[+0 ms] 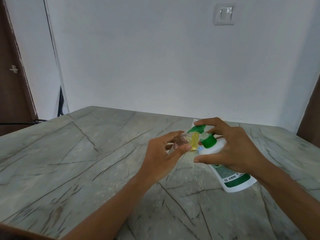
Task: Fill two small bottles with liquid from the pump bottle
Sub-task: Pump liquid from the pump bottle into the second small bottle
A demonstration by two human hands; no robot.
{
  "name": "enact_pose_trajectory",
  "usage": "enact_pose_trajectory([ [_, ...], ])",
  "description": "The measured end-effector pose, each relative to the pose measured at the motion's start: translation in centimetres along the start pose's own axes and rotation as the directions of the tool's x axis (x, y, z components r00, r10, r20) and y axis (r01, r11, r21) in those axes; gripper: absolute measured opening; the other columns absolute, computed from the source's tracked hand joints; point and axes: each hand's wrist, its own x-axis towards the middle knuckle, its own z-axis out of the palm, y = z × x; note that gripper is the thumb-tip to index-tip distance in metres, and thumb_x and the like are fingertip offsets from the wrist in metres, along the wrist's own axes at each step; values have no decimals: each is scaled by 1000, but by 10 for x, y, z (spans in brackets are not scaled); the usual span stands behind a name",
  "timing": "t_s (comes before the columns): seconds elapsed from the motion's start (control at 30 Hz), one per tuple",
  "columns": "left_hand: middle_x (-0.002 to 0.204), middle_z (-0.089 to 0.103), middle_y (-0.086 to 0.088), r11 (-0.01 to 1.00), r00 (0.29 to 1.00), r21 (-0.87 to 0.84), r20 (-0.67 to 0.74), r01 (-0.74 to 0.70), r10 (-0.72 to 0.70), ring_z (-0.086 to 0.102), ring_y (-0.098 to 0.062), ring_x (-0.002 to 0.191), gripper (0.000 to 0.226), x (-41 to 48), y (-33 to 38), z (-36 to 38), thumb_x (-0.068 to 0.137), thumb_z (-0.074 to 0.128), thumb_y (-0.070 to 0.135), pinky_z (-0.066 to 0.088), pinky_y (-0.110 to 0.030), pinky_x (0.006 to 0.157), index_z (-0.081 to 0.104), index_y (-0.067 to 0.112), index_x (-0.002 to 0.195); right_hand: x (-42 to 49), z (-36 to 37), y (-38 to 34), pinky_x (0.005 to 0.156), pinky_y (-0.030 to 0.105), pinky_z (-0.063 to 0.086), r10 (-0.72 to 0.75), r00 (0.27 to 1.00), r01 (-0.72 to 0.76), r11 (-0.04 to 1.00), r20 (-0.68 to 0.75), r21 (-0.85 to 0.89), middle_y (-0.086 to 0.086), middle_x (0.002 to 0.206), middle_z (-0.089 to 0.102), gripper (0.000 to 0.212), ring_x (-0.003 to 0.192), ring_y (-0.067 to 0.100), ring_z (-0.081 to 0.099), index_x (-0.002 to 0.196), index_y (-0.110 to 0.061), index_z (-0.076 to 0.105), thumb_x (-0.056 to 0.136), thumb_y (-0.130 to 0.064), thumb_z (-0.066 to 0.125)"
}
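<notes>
A white pump bottle [230, 177] with a green label and a green pump head [197, 128] stands tilted on the marble table [86, 153]. My right hand [232, 149] grips its shoulder, with the forefinger lying over the pump head. My left hand [162, 158] pinches a small clear bottle [181, 140] and holds its open neck right under the green spout. Just behind it, between the hands, is a second small bottle [194, 140] holding yellow liquid. A small blue bit [200, 148] shows near its foot.
A white wall rises behind the table, with a light switch [224, 13] high on the right. A brown door [12, 75] stands at the far left. A white sheet edge [194, 122] lies behind the bottles.
</notes>
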Motion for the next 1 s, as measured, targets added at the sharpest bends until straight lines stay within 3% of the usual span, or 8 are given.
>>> enact_pose_trajectory([
  [0.13, 87, 61, 37, 999, 999, 9, 16, -31, 31, 64, 9, 91, 33, -1, 1, 0, 80, 70, 42, 55, -21, 83, 56, 45, 110, -1, 0, 2, 65, 1, 45, 6, 1000, -5, 1000, -28, 8, -26, 89, 62, 71, 89, -10, 61, 106, -60, 48, 44, -61, 81],
  [0.3, 81, 56, 44, 997, 998, 42, 24, -66, 65, 62, 12, 89, 33, -2, 4, -1, 80, 68, 45, 52, -11, 78, 50, 54, 106, -1, 1, 2, 64, -1, 44, 9, 999, -8, 1000, -33, 21, -29, 88, 58, 65, 94, -15, 57, 101, -59, 48, 43, -63, 78],
  [0.53, 84, 61, 34, 996, 998, 65, 0, -61, 61, 62, 13, 86, 33, 0, 0, -2, 84, 67, 40, 50, -7, 75, 56, 41, 115, 1, 2, 1, 68, 2, 46, -21, 999, 22, 1000, 46, -5, -25, 99, 62, 89, 89, -10, 62, 123, -66, 33, 52, -54, 86],
  [0.67, 83, 63, 29, 993, 998, 101, -5, -66, 67, 62, 9, 78, 34, -1, 0, -2, 85, 68, 39, 48, -5, 65, 63, 30, 118, 2, 2, 3, 68, 5, 48, -21, 999, 21, 1000, 48, -5, -23, 100, 64, 83, 89, -7, 63, 120, -62, 39, 50, -59, 84],
  [0.8, 84, 68, 21, 995, 998, 82, -15, -62, 63, 65, 3, 79, 29, 0, 1, -3, 85, 67, 39, 54, -13, 70, 59, 39, 114, 2, 2, 1, 67, 2, 46, -1, 1000, 1, 1000, 12, 10, -25, 94, 62, 77, 90, -9, 61, 114, -62, 43, 45, -65, 78],
  [0.9, 80, 70, 14, 995, 998, 65, 0, -71, 71, 63, 2, 71, 29, 0, 1, -3, 86, 67, 36, 49, -10, 62, 66, 29, 114, 1, 1, 0, 63, 0, 45, -3, 1000, 3, 1000, -13, -1, -29, 87, 60, 71, 89, -12, 60, 107, -61, 45, 44, -65, 77],
  [1.0, 89, 72, 11, 993, 995, 70, 22, -94, 93, 66, -4, 79, 31, 0, 2, -2, 86, 67, 37, 55, -16, 67, 61, 34, 116, 1, 0, 0, 61, 0, 45, 7, 1000, -7, 1000, -22, 3, -31, 86, 59, 66, 85, -16, 60, 102, -60, 47, 43, -64, 77],
])
